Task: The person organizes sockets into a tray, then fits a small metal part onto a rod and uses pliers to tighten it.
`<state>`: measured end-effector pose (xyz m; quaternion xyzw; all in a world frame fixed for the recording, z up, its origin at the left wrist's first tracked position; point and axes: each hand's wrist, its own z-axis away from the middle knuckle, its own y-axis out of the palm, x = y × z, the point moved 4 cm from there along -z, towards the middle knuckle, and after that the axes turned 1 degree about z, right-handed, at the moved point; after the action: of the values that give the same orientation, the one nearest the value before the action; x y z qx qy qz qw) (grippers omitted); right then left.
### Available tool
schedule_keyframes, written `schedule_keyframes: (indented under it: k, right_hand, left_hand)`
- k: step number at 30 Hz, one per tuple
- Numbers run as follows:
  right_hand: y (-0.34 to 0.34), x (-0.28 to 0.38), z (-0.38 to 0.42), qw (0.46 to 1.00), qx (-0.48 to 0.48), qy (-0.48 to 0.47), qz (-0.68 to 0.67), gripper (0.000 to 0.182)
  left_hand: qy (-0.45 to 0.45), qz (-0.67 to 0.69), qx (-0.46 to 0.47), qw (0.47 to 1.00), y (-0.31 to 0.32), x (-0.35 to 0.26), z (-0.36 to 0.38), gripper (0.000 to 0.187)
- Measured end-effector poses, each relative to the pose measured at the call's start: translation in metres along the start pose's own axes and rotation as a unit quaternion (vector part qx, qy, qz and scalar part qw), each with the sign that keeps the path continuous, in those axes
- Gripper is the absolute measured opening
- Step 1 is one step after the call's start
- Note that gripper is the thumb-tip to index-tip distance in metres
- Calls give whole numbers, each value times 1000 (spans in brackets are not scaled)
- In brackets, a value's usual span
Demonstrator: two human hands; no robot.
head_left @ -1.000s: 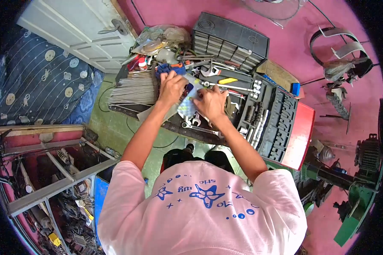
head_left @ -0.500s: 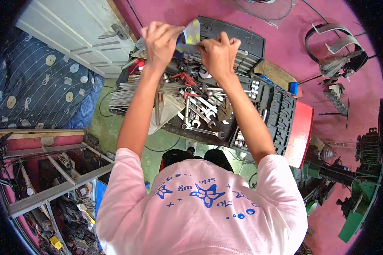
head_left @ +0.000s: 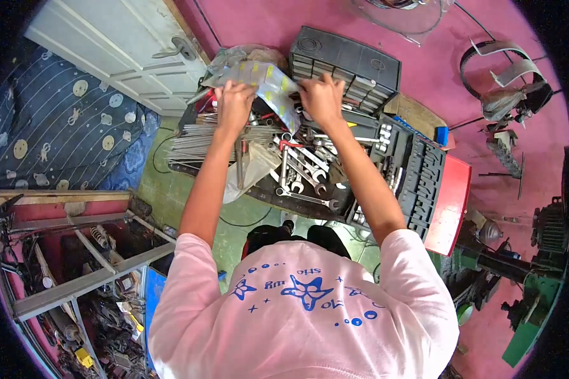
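A thin, shiny grey plastic packet with yellow marks (head_left: 259,74) hangs unfolded over the tool table. My left hand (head_left: 235,104) has its fingers closed on the near left edge of it. At its right edge, the fingers of my right hand (head_left: 322,100) are pinched together on the plastic. Beneath the packet lie a red-handled tool (head_left: 288,144) and several combination wrenches (head_left: 310,201). A bundle of thin metal rods (head_left: 193,144) lies below my left hand, beside a clear plastic bag (head_left: 251,170).
Behind my right hand stands a dark small-parts drawer cabinet (head_left: 351,57). An open socket case (head_left: 417,180) with a red lid (head_left: 449,205) lies at the right. A white door (head_left: 114,47) stands to the left, and a metal rack of parts (head_left: 63,297) is at the lower left.
Both hands have come down and nearer to me. The packet, bunched up between them before, is now spread wider, drooping over the tools. The view has shifted slightly.
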<state>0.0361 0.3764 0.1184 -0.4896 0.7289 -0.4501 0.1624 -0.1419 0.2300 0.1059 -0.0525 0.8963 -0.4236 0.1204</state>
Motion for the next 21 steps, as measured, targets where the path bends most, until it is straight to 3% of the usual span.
schedule_keyframes:
  k: [4, 6, 8, 10, 13, 17, 20, 21]
  right_hand:
    - [-3, -37, 36, 998, 31, 56, 15, 17]
    - [-7, -57, 52, 993, 60, 84, 51, 20]
    - [-11, -73, 65, 989, 93, 95, 66, 28]
    - [-13, -85, 76, 984, 117, 89, 99, 32]
    - [-6, -101, 86, 973, 163, 82, 143, 35]
    - [10, -120, 87, 955, 220, 99, 173, 40]
    - [-2, -117, 82, 967, 184, 82, 153, 38]
    - [-1, -118, 81, 961, 214, 83, 152, 38]
  left_hand:
    - [-39, -33, 67, 996, 4, -1, 19, 24]
    - [-111, -99, 125, 981, -2, -11, 18, 25]
    - [-92, -69, 83, 990, 3, -25, 13, 26]
    - [-30, 94, 102, 990, 11, -56, 1, 30]
    - [22, 128, 132, 983, 49, -96, -11, 35]
    - [94, 54, 219, 970, 95, -134, -14, 32]
    - [109, 50, 176, 977, 111, -144, -14, 29]
    - [117, 40, 182, 976, 115, -146, -14, 28]
